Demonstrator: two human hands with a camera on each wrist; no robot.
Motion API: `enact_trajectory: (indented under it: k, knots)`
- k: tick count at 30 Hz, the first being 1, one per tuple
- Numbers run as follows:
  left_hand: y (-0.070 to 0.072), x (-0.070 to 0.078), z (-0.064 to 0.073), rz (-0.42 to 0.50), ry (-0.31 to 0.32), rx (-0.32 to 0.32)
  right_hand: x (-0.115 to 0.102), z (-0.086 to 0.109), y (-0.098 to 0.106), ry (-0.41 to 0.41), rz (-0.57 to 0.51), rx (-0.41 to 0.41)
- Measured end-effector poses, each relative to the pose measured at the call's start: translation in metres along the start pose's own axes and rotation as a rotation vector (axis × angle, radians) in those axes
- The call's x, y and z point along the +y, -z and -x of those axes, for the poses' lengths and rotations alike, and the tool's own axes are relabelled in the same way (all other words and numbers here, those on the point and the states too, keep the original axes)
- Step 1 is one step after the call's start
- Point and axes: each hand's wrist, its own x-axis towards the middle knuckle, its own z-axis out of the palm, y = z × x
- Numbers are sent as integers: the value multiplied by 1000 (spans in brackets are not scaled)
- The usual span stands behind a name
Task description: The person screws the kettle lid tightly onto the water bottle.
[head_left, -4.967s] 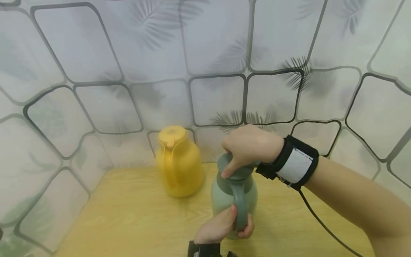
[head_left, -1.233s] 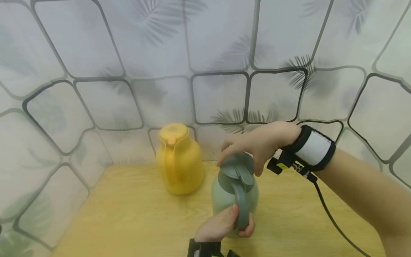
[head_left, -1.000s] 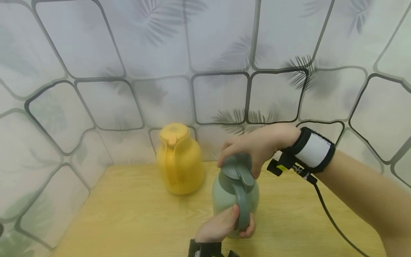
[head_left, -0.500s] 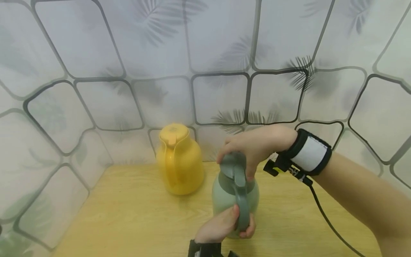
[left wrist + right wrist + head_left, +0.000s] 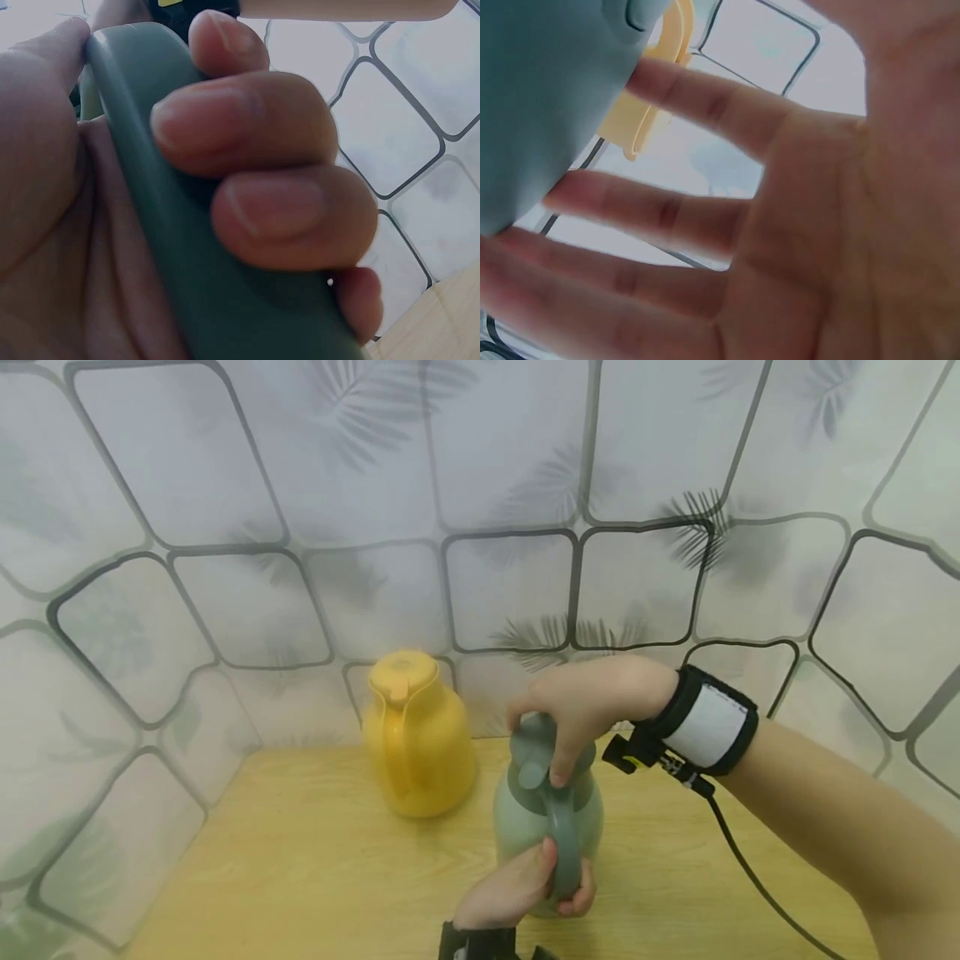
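Note:
A pale green vacuum jug (image 5: 512, 820) with a darker grey-green lid (image 5: 529, 745) and handle (image 5: 567, 847) stands upright on the table. My left hand (image 5: 498, 887) wraps round the handle; up close in the left wrist view, its curled fingers (image 5: 247, 127) cross the green grip. From above, my right hand (image 5: 588, 700) grips the lid, thumb at the front and fingers over the far left side. The lid's tab (image 5: 533, 774) points forward, left of the handle top. In the right wrist view, fingertips (image 5: 570, 187) press against the lid's side.
A yellow vacuum jug (image 5: 420, 743) stands to the left and slightly behind, near the wall. The wood-grain table (image 5: 300, 860) meets a patterned wall covering (image 5: 375, 593) at the back and left. A black cable (image 5: 757, 885) hangs from the right wrist strap.
The lid has turned under my right hand: its tab has swung from right of the handle, across it, to the left. My left hand has kept its hold on the handle.

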Motion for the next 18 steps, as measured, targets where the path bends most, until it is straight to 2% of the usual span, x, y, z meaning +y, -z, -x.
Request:
enact_trajectory:
  k: [8, 14, 18]
  knots:
    - [1, -6, -1, 0, -7, 3, -8, -3, 1, -111, -10, 15]
    - [2, -4, -1, 8, -9, 2, -12, -5, 2, -168, 0, 16]
    - [2, -2, 0, 6, -6, 0, -13, -5, 2, -209, -36, 12]
